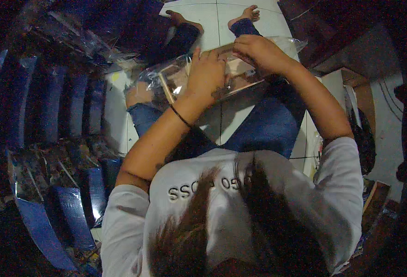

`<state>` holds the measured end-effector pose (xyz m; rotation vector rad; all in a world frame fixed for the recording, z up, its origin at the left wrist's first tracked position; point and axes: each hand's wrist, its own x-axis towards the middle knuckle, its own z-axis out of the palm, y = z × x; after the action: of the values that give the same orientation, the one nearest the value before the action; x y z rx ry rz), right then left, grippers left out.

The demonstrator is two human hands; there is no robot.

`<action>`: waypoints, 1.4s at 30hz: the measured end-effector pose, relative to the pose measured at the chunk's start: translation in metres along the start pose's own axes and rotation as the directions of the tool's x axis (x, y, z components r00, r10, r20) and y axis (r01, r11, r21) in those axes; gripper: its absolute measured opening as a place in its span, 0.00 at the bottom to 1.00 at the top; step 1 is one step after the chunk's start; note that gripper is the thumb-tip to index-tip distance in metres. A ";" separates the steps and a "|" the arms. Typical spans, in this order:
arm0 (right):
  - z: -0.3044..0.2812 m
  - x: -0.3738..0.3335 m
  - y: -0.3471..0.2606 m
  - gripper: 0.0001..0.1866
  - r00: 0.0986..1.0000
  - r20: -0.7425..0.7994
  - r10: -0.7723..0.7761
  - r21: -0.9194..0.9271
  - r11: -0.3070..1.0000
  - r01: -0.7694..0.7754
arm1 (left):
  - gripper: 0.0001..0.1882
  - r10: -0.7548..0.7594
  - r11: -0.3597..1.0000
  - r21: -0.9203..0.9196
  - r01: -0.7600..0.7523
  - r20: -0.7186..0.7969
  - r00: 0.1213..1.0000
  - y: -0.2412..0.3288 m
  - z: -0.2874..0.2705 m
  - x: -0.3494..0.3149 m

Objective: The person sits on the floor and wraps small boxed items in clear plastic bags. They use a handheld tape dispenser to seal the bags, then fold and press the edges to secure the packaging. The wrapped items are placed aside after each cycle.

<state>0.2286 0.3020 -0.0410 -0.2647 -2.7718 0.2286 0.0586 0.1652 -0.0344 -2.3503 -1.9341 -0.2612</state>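
A shallow rectangular wooden-framed box, wrapped in loose clear plastic, lies across my legs. My left hand rests flat on top of it, its fingers stretched out and partly apart. At the box's far right, my right hand is closed, fingertips bent together on the clear plastic wrap. The fingertips partly hide the pinched spot. More crinkled plastic sticks out past the left end of the box, near my knee. What lies inside the frame is too dim to make out.
Rows of dark blue plastic-covered packages stand on the left. Crumpled clear plastic lies at the far left. An open cardboard box stands at the right by the wall. White floor tiles show beyond my feet.
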 end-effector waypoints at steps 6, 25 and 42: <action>0.022 0.016 -0.001 0.15 0.999 0.037 0.028 -0.004 1.000 -0.028 | 0.15 -0.097 0.914 -0.395 0.089 -0.001 0.995 -0.041 0.026 0.022; 0.156 -0.313 0.073 0.35 -0.399 0.323 0.858 0.588 -0.513 -0.626 | 0.13 -0.032 0.995 -0.084 0.051 0.210 0.977 -0.047 0.027 0.037; -0.067 0.052 0.003 0.27 0.687 -0.253 0.681 0.301 0.731 -0.613 | 0.11 0.018 0.988 -0.151 0.014 0.208 0.978 -0.045 0.024 0.035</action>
<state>0.2048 0.3247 0.0375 -1.1321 -2.1690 0.5622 0.0230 0.2116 -0.0536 -2.5706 -2.0715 -0.1727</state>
